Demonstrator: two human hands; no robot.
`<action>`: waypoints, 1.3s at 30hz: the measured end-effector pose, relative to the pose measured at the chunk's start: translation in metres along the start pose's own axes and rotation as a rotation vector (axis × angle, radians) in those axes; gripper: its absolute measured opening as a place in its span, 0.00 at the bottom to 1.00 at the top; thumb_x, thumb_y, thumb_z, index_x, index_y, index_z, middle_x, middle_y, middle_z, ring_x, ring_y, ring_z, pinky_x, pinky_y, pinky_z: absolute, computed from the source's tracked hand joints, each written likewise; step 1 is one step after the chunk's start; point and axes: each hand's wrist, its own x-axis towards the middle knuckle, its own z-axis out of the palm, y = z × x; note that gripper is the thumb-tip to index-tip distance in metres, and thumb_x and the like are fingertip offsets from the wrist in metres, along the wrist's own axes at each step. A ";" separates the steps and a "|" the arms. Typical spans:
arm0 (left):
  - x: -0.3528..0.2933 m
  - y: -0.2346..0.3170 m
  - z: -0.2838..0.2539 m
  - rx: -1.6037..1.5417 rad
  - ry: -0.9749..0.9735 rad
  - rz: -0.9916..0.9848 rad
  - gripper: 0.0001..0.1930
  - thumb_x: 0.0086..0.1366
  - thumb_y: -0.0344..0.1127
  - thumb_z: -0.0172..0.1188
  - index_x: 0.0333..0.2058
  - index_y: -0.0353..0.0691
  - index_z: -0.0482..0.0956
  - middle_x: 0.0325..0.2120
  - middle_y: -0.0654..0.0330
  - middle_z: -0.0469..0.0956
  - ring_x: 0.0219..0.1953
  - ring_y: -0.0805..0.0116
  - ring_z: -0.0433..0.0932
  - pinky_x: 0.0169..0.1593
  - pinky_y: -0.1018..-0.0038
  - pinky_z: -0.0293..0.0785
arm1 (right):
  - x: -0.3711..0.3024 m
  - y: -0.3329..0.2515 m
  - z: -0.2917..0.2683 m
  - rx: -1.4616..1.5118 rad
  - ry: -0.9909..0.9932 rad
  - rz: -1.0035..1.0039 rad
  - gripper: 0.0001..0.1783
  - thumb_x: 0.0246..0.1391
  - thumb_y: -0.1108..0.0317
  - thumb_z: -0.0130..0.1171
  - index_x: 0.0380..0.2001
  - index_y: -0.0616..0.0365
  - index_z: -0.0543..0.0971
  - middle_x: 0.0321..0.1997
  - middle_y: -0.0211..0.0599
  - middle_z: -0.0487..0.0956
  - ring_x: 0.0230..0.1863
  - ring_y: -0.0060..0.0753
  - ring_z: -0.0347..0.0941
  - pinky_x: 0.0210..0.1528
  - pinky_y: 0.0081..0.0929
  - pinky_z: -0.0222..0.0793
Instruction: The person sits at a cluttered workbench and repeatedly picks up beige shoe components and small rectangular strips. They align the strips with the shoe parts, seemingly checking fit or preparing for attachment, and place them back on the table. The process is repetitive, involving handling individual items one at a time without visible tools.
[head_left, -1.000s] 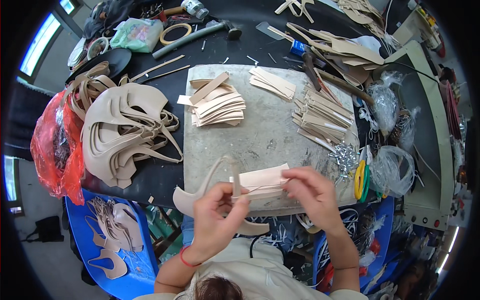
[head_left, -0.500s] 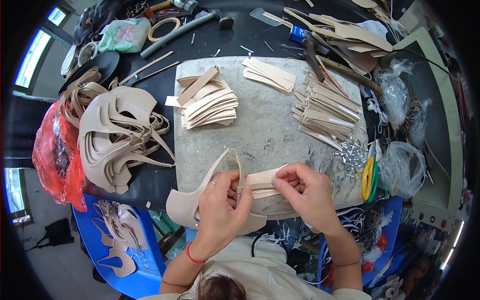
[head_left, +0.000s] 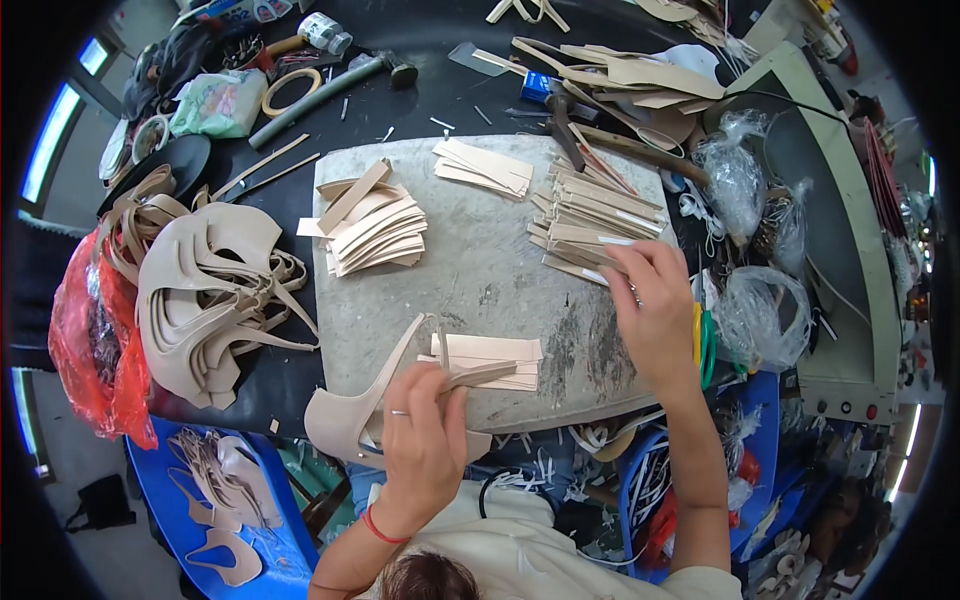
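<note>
My left hand (head_left: 425, 430) is closed on a beige leather shoe upper (head_left: 340, 415) near the front edge of the grey work slab (head_left: 480, 290). A narrow beige strap (head_left: 490, 374) runs from its fingers to the right, over a few flat pale leather strips (head_left: 490, 348). My right hand (head_left: 655, 310) is at the lower end of a pile of narrow leather strips (head_left: 600, 205). Its thumb and fingers are bent together there, with a small bit of shiny metal showing at them. The hand covers most of the spot where small metal pieces lie.
Shorter strips are stacked (head_left: 380, 230) at the slab's left, with a thin fan of strips (head_left: 485, 167) at its back. Stacked shoe uppers (head_left: 205, 300) lie to the left. A hammer (head_left: 390, 75) lies behind; clear plastic bags (head_left: 765, 310) and a machine (head_left: 850, 350) stand right.
My right hand has left the strips by the left hand and moved right and away to the strip pile and metal pieces. My left hand still holds the upper. The whole view has shifted slightly.
</note>
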 end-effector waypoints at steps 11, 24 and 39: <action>0.000 -0.011 -0.023 0.069 -0.040 0.207 0.13 0.49 0.23 0.65 0.36 0.38 0.79 0.34 0.57 0.72 0.32 0.60 0.70 0.32 0.69 0.68 | -0.012 0.012 0.021 -0.026 0.163 -0.041 0.08 0.47 0.79 0.59 0.32 0.59 0.74 0.30 0.40 0.75 0.32 0.45 0.72 0.36 0.36 0.65; 0.009 -0.016 -0.030 -0.054 -0.084 0.062 0.22 0.49 0.27 0.68 0.44 0.35 0.72 0.36 0.51 0.70 0.31 0.57 0.72 0.34 0.67 0.70 | -0.051 -0.083 0.017 0.713 -0.071 0.231 0.11 0.45 0.82 0.63 0.34 0.61 0.75 0.34 0.38 0.75 0.35 0.30 0.75 0.37 0.23 0.71; 0.032 -0.004 -0.076 -0.105 0.166 0.019 0.19 0.48 0.18 0.62 0.41 0.33 0.73 0.37 0.53 0.72 0.28 0.66 0.74 0.32 0.76 0.73 | -0.060 -0.049 0.036 0.411 0.088 0.380 0.08 0.48 0.78 0.62 0.33 0.62 0.74 0.33 0.41 0.75 0.29 0.34 0.73 0.29 0.22 0.68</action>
